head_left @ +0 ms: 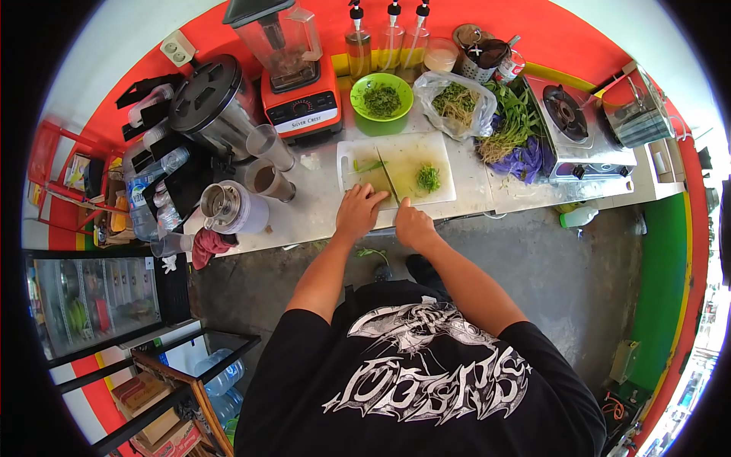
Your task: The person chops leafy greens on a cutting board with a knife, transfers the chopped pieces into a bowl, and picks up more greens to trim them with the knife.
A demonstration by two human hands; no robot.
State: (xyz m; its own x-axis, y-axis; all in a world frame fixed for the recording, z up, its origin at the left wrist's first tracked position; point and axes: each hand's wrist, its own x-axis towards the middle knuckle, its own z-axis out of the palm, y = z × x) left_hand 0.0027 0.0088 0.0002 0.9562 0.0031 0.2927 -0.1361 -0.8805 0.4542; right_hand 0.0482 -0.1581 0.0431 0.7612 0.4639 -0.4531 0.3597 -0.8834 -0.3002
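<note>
Here on the white cutting board [439, 154], a little heap of chopped greens [429, 178] sits over on the right side, and a few green pieces [371, 165] lie across on the left. Between them comes the knife [387, 174], its blade slanting across the board, and the right hand [413, 226] has it, fingers closed round the handle at the board's near edge. Over to the left hand [362, 211]: it is down at the near edge too, fingers reaching onto the board, left of the blade; whether they pinch anything, I cannot tell.

Just beyond the board, there's a lime-green bowl [359, 96] with more chopped greens inside, and to its right an open plastic bag [487, 109] holding stems and leaves. Right again, a leafy bunch [518, 110] spreads over purple plastic [525, 161], right beside the stove [582, 152], with a metal pot [640, 118] at its far right side.

Swing left and it's the red blender [304, 110], its jar up on the base, then two clear cups, one empty-looking [269, 145], one with brown contents [270, 181]. A big black-lidded container [217, 99] stands behind them. Pump bottles [391, 42] line up at the back, against the red wall [525, 19]. Down below, a green sprig [371, 252] lies on the grey floor [548, 259].
</note>
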